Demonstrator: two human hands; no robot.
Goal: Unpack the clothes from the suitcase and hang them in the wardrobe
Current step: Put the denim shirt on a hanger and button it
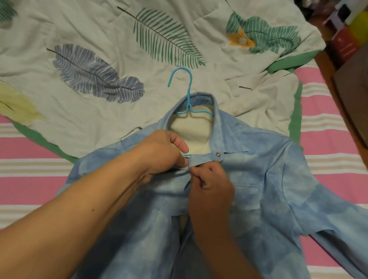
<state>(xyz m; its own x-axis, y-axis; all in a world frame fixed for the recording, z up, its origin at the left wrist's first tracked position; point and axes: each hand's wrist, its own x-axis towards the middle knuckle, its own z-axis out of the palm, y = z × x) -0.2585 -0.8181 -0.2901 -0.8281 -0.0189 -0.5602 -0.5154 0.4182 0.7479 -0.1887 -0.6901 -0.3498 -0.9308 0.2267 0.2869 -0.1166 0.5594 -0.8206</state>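
Denim shirt (252,192) lies flat on bed (16,167), blue wire hanger (184,94) inside, hook toward 12 o'clock. Your left hand (163,151) and right hand (212,187) close together, pinching collar band. Fabric likely soft, light, floppy; lift by hanger hook.

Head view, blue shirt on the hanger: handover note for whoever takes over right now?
Left hand: pinches the left collar end of the pale blue tie-dye snap-button shirt.
Right hand: pinches the right collar tab beside the metal snap.
Light blue wire hanger: inside the shirt, hook sticking out past the collar. Shirt lies on the leaf-print quilt over the pink striped sheet.
Done: hanger inserted.
Left: close the collar, hang it. Suitcase and wardrobe not in view.
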